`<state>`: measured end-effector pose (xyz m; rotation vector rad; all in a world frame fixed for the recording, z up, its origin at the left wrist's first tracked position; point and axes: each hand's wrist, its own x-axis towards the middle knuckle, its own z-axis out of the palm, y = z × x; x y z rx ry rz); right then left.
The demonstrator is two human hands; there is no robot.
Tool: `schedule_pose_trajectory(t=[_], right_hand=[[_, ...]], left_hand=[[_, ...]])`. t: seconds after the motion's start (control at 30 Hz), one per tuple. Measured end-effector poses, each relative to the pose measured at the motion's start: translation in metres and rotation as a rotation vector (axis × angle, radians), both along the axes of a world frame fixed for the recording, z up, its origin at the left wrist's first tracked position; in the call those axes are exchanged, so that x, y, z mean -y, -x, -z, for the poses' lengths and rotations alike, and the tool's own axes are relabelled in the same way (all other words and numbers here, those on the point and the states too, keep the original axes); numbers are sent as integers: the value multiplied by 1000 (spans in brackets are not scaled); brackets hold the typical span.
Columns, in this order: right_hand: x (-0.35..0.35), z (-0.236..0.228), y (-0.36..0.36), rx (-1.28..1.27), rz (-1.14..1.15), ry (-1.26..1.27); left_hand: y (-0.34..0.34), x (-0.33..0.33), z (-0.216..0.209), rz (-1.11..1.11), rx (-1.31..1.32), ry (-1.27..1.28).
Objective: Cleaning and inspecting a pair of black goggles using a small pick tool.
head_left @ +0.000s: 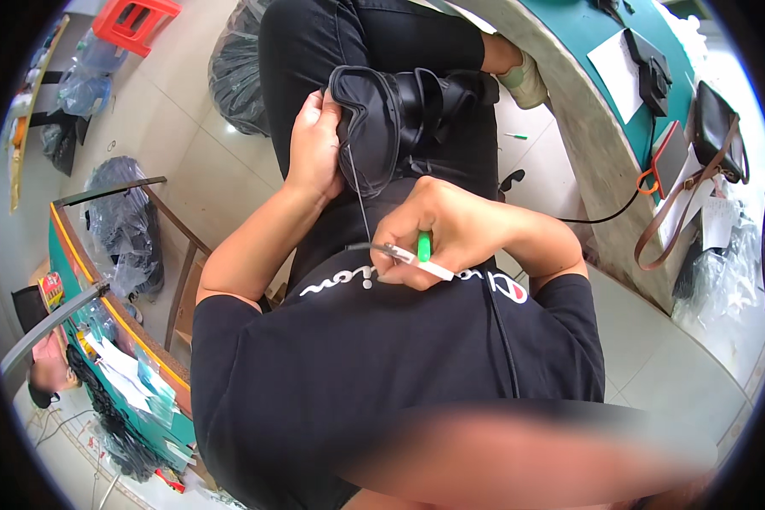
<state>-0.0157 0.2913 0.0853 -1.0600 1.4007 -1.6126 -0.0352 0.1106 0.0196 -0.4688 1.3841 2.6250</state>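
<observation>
My left hand is closed on the near-left edge of a black padded piece with a curved, mask-like rim and straps. The piece rests on my lap, and its far side lies over my black trousers. A thin dark cord or thread runs from its lower edge down toward my right hand. In front of my chest, that hand is closed around a slim white-handled tool with a grey metal end. A green handle sticks up between the same fingers; whether it belongs to the white tool I cannot tell.
To the right a teal-topped bench holds a black device and a black bag with a brown strap. A green-topped table with papers stands left. A red stool and plastic-wrapped bundles are on the floor.
</observation>
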Motion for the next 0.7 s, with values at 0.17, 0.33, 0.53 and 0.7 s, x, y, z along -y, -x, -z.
schedule_pose_trajectory(t=[0.17, 0.33, 0.53, 0.7], right_hand=[[-5, 1, 3, 242, 45, -173], [-16, 25, 21, -800, 814, -222], [-60, -1, 65, -1445, 701, -290], [-52, -4, 66, -1813, 593, -291]], left_hand=[[1, -1, 3, 5, 3, -32], [-7, 5, -13, 215, 114, -74], [-15, 9, -27, 545, 351, -335], [-16, 7, -24, 647, 429, -448]])
